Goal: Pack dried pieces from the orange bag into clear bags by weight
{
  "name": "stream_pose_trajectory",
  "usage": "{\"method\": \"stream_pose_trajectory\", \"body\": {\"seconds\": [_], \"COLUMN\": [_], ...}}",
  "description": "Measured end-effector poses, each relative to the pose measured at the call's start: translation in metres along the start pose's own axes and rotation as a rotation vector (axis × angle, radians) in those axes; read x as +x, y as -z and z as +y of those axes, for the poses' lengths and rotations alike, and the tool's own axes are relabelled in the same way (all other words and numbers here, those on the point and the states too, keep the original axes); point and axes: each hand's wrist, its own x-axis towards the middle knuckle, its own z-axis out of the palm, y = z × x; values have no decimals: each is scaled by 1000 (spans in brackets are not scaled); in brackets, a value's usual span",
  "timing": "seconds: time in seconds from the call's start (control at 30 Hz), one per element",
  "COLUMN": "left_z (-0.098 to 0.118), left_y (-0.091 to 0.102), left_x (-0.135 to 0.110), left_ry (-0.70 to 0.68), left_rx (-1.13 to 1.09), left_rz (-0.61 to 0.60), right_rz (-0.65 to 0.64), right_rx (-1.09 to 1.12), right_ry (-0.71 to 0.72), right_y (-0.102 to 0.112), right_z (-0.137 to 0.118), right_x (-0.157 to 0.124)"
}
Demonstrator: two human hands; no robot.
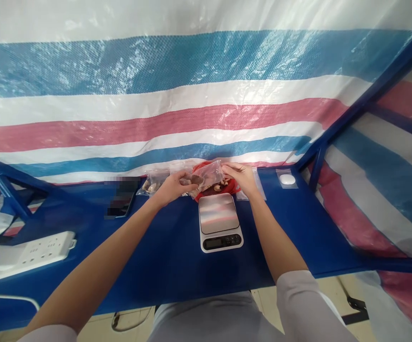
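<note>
A small clear plastic bag (212, 171) stretches between my hands above the back of the table. My left hand (173, 187) is closed on its lower left part, where a brownish round piece (196, 179) shows by the fingertips; whether that piece is inside the bag I cannot tell. With thumb and fingers, my right hand (240, 175) pinches the bag's upper right corner. Beneath it lies an opened red bag (211, 191) holding brown and pale pieces that look like shells. A white kitchen scale (219, 219) with a shiny metal plate stands just in front of the red bag.
Filled clear bags (152, 185) lie left of the red bag. Farther left are a dark phone-like object (122, 204), partly blurred, and a white power strip (45, 250). A white mouse-shaped object (287, 179) sits right on a clear bag. Striped sheeting (177, 111) hangs behind the blue table (177, 266).
</note>
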Motion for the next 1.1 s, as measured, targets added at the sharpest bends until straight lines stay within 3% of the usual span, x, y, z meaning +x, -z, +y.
{"method": "stream_pose_trajectory", "body": {"seconds": [0.23, 0.43, 0.57, 0.77, 0.9, 1.1], "left_z": [11, 15, 16, 38, 49, 41], "left_y": [1, 3, 4, 5, 4, 7], "left_x": [11, 17, 24, 31, 37, 47], "left_ry": [-55, 13, -4, 36, -22, -94], "left_rx": [173, 86, 53, 221, 299, 319], "left_rz": [-15, 1, 0, -40, -44, -31], "right_rz": [-45, -78, -46, 27, -13, -13], "right_rx": [-14, 70, 105, 113, 121, 57], "right_ry": [-10, -21, -75, -96, -84, -116], "right_y": [-1, 10, 14, 20, 19, 18], "right_z": [9, 21, 25, 22, 23, 29], "right_x": [8, 12, 14, 16, 16, 16]}}
